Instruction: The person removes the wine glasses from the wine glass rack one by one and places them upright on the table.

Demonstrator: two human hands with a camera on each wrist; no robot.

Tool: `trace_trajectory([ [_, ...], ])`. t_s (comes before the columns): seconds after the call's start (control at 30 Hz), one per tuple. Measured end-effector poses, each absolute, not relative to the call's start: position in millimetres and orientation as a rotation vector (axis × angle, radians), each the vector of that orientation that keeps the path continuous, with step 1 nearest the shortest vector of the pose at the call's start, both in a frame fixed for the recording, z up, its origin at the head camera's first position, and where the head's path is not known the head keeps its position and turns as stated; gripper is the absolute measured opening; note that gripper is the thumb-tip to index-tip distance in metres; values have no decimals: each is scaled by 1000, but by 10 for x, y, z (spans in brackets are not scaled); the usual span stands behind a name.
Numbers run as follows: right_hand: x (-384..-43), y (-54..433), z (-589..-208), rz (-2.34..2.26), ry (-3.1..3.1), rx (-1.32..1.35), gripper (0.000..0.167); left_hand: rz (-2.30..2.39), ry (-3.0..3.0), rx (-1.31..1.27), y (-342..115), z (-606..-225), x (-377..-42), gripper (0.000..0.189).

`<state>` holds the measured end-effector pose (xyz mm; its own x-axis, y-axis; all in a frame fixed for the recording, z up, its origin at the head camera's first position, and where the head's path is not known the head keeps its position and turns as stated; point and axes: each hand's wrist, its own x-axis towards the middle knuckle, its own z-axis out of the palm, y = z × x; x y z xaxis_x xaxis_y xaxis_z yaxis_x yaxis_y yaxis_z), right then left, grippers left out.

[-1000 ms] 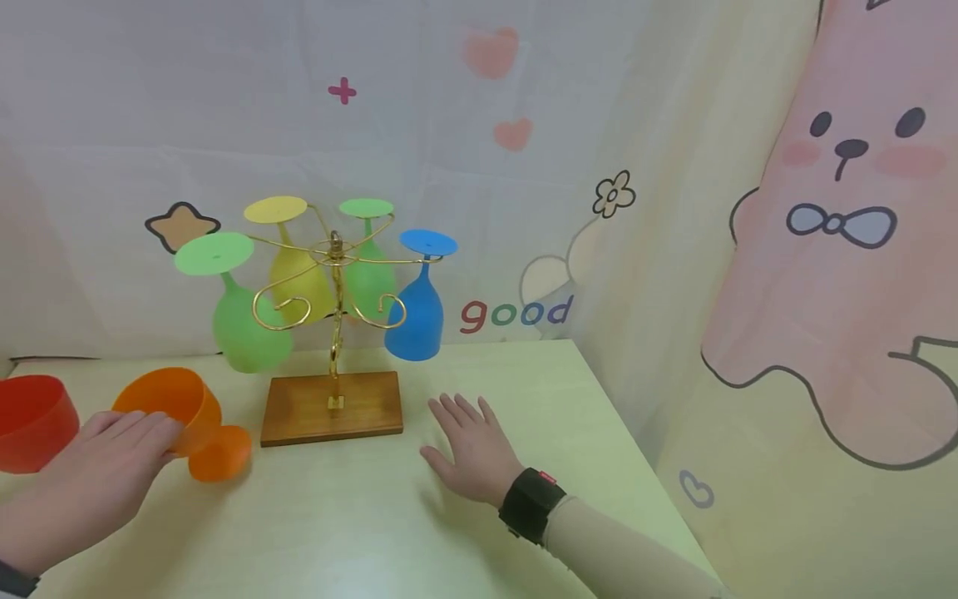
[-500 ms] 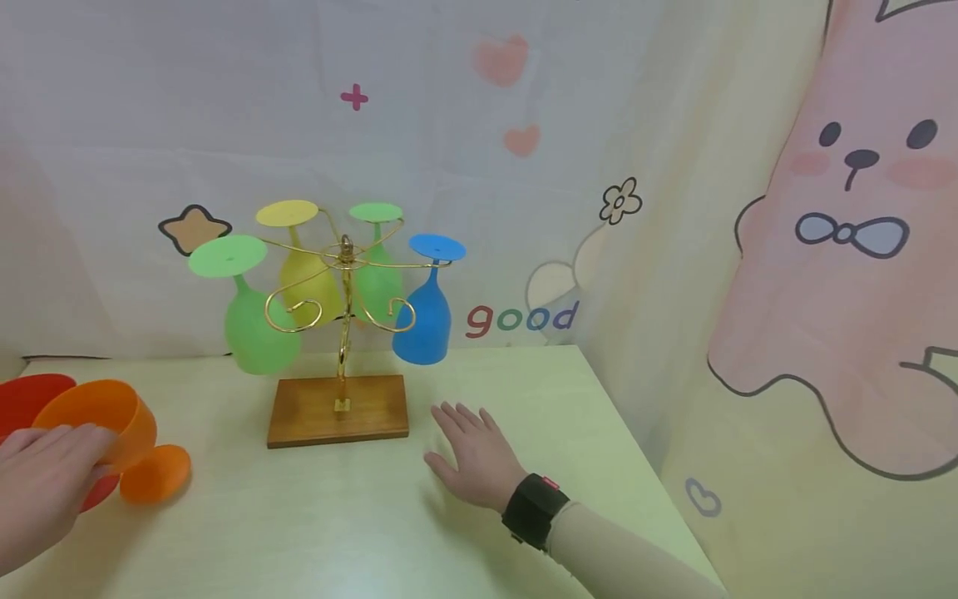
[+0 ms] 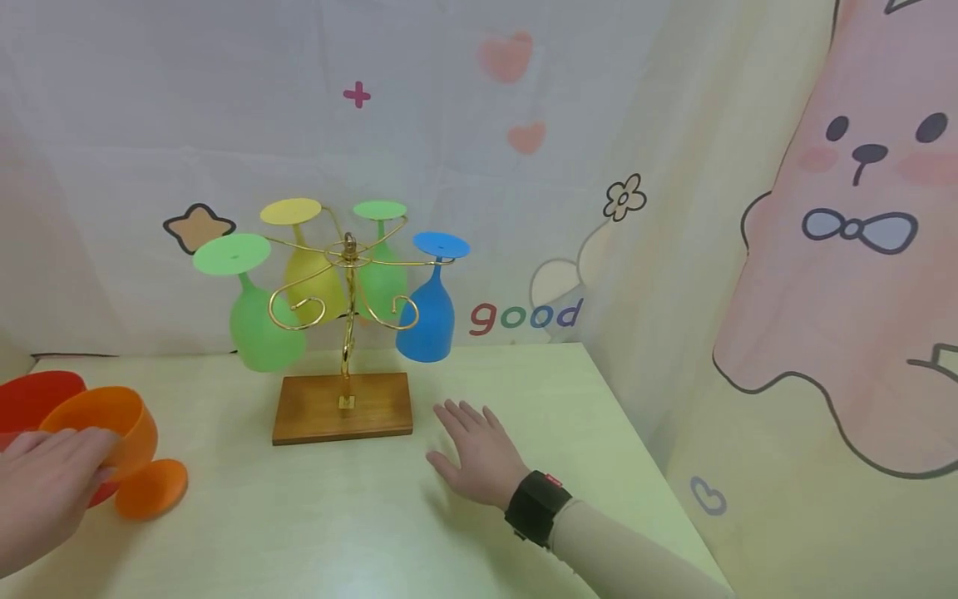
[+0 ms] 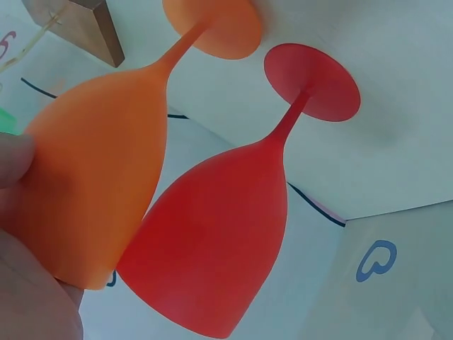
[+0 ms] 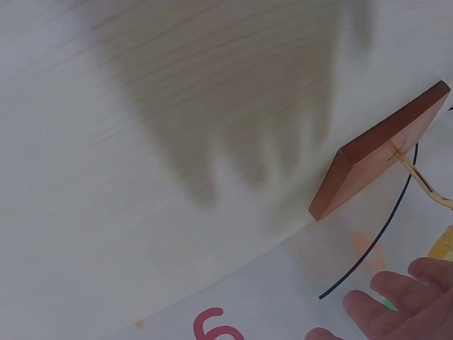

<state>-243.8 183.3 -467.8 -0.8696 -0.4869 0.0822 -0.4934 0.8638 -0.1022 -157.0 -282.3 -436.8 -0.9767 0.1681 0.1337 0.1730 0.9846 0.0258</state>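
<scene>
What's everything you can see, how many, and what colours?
Wood-grain table: one, cream, lower view
Curly metal-looking rack with wooden base: one, gold and brown, on the table
Green plastic-looking goblets: two, green, hanging front left and back right
Yellow plastic-looking goblet: one, yellow, hanging back left
Blue plastic-looking goblet: one, blue, hanging right
Orange plastic-looking goblet: one, orange, at left
Red plastic-looking goblet: one, red, partly behind the orange goblet
Printed cloth backdrop: one or more, pale with pink bear, behind and right
Black wristband: one, black, lower right
Beige cloth sleeve: one, beige, lower right
Left grip: one, bare, holding the orange goblet
Right grip: one, bare, fingers straight, over the table
</scene>
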Motion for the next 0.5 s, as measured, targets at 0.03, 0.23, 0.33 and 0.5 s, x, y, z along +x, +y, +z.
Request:
trace_trajectory([
  [0.03,-2438,1837,-4676,181,-2977,785,71,-55,-3005,-258,-2828,-4374,-1571,45],
  [0.23,-2429,1850,-4661,153,-2974,768,78,-66,-3029,-285,-2855,-4429,-1570,44],
  [0.33,-2424,1848,-4663,136,-2985,751,81,-71,-3006,-309,-2861,-4477,-1562,44],
  [0.5,-2420,1849,-4671,92,-2974,722,85,-51,-2995,-323,-2876,-4502,-1559,43],
])
